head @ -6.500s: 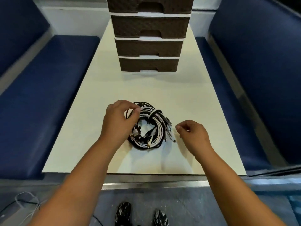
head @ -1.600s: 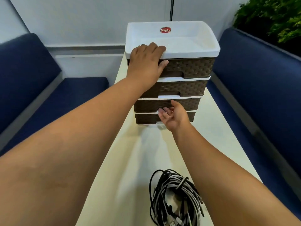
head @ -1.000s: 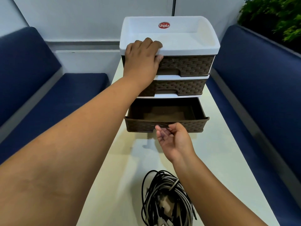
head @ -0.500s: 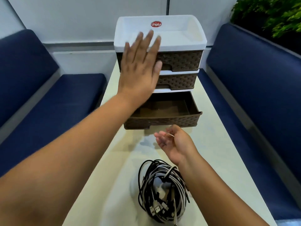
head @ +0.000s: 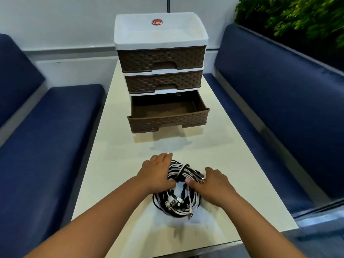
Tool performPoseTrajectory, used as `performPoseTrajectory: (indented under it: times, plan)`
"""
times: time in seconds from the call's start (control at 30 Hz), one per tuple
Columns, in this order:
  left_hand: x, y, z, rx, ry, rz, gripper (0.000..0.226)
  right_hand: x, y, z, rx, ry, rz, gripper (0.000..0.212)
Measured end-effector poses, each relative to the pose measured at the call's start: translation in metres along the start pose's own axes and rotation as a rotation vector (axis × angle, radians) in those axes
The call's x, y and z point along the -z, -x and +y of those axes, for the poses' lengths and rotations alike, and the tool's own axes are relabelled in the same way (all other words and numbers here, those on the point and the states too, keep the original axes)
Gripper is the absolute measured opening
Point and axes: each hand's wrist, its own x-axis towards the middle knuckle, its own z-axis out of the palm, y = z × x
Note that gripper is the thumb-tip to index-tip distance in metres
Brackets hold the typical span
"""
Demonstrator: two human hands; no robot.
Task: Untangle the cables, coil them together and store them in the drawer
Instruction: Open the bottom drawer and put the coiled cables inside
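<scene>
Item 1. Cable coil (head: 178,190): black and white cables wound together into one ring, several USB plugs showing at its near edge. It lies on the table (head: 219,157), at about 6 o'clock from the drawer unit and well apart from it.

Item 2. Left hand (head: 158,174): set on the coil's 9 o'clock side. The fingers curl over the outer edge of the ring and the thumb reaches into its centre, so the hand grips the coil.

Item 3. Right hand (head: 214,185): set on the coil's 3 o'clock side. The thumb presses across the strands toward the centre; the fingers wrap the outer edge, gripping the coil.

Item 4. Drawer unit (head: 161,40): white frame with a tray-like top carrying a red oval "Uniplus" label, brown woven-pattern drawer fronts. It stands at the 12 o'clock end of the table.

Item 5. Open drawer (head: 167,113): third from the top, pulled out toward the person, its brown interior bare. The two drawers above it sit closed.

Item 6. Table: pale, long and narrow.

Item 7. Blue bench seats (head: 46,127): one along each long side of the table, at 9 and 3 o'clock.

Item 8. Green foliage (head: 297,15): behind the 3 o'clock bench back, at about 2 o'clock.
</scene>
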Motion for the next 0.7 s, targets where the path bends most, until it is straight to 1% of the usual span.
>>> performPoseTrajectory:
  times: [0.1,0.2,0.23,0.3,0.37,0.43,0.5,0.57,0.63,0.7]
  plan:
    - [0.000,-0.007,0.006,0.044,0.046,-0.019,0.099,-0.014,0.013,0.000,-0.030,0.032,0.041,0.086]
    - [0.010,-0.013,0.010,0.041,-0.075,-0.008,0.109,-0.023,0.025,0.001,-0.055,0.002,0.111,0.092]
    - [0.014,-0.016,0.013,-0.002,-0.137,0.008,0.112,-0.026,0.028,0.002,-0.060,-0.015,0.127,0.093]
    - [0.020,-0.022,0.021,-0.163,-0.212,0.026,0.112,-0.030,0.032,0.004,-0.068,-0.054,0.137,0.093]
    - [0.021,-0.028,0.029,-0.315,-0.291,-0.002,0.101,-0.033,0.034,0.005,-0.057,-0.098,0.123,0.087]
    - [0.020,-0.033,0.034,-0.342,-0.341,-0.062,0.085,-0.034,0.032,0.007,-0.032,-0.136,0.085,0.075]
    - [0.020,-0.036,0.035,-0.304,-0.262,-0.129,0.067,-0.032,0.029,0.007,0.004,-0.141,0.045,0.060]
    - [0.021,-0.036,0.034,-0.260,-0.177,-0.146,0.053,-0.026,0.022,0.007,0.043,-0.116,0.032,0.048]
    - [0.021,-0.037,0.031,-0.184,-0.140,-0.135,0.044,-0.018,0.011,0.007,0.089,-0.104,0.024,0.044]
    - [0.019,-0.038,0.027,-0.078,-0.117,-0.136,0.041,-0.009,0.000,0.008,0.147,-0.099,0.022,0.048]
